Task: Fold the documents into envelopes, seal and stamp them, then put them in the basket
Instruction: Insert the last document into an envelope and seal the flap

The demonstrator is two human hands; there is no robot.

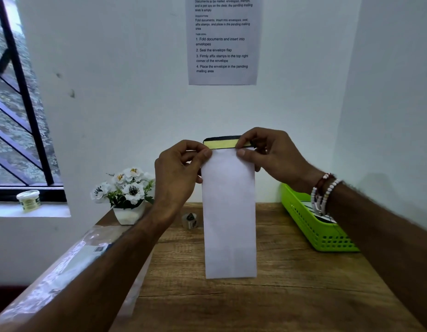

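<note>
A long white envelope is held upright above the wooden desk, its open flap at the top showing a dark inside and a yellow adhesive strip. My left hand pinches the envelope's top left corner. My right hand pinches the top right corner at the end of the yellow strip. A green plastic basket stands at the desk's right edge with something pale and dark inside, partly hidden by my right wrist.
A white pot of white artificial flowers stands at the desk's back left. A small roll of clear tape lies behind the envelope. A clear plastic packet lies under my left forearm. An instruction sheet hangs on the wall.
</note>
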